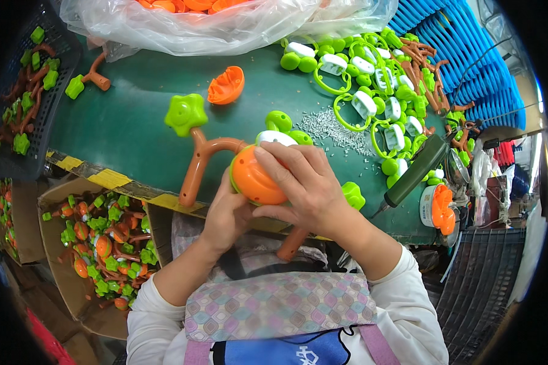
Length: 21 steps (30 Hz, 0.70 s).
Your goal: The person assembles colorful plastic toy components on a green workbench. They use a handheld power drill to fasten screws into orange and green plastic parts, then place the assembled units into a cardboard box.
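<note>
Near the table's front edge, both my hands are closed around a plastic toy with a round orange shell (pixel 257 177). My left hand (pixel 226 213) grips its lower left side, and my right hand (pixel 304 188) wraps over its top and right. A white piece with green round knobs (pixel 279 123) shows above my right fingers. A brown forked branch (pixel 202 159) with a green star-shaped tip (pixel 186 115) reaches out left of the shell. Beneath my right hand show a brown stub (pixel 293 244) and a green tip (pixel 353 196); my hand hides how these connect.
A loose orange half shell (pixel 226 86) lies beyond the toy. Rightward are small metal screws (pixel 335 131), green-and-white ring parts (pixel 364 104), a dark green electric screwdriver (pixel 418 170) and stacked blue trays (pixel 469 67). A cardboard box (pixel 61 243) of assembled toys stands lower left.
</note>
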{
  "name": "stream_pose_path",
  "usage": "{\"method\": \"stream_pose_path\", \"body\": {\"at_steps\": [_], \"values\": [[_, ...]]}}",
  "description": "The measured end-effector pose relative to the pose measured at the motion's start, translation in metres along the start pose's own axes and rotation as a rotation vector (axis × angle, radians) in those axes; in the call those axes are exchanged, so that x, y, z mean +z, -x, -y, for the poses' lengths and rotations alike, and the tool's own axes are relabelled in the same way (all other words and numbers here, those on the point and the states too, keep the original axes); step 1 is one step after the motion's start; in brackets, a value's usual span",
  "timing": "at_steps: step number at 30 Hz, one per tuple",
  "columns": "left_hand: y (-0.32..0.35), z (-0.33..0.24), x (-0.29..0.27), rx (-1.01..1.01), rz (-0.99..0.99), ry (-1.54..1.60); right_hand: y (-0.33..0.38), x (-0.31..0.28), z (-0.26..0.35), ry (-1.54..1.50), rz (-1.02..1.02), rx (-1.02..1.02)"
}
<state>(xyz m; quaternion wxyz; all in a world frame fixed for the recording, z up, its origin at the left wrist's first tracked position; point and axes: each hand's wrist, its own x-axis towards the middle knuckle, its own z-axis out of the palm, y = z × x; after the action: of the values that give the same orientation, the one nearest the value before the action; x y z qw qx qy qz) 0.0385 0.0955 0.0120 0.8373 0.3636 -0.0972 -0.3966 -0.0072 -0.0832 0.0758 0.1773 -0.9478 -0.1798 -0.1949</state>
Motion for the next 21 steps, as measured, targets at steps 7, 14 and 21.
{"method": "stream_pose_path", "body": {"at_steps": [7,14,21], "values": [[-0.005,0.005,0.01,0.165,-0.074,-0.237,-0.005,-0.016,-0.009,0.037,0.086,-0.045],[-0.034,-0.021,0.015,0.154,-0.07,-0.329,-0.032,-0.044,-0.047,-0.051,0.284,-0.102],[-0.033,-0.023,0.004,-0.176,-0.042,-0.327,-0.014,-0.021,-0.061,-0.215,0.369,-0.011]]}}
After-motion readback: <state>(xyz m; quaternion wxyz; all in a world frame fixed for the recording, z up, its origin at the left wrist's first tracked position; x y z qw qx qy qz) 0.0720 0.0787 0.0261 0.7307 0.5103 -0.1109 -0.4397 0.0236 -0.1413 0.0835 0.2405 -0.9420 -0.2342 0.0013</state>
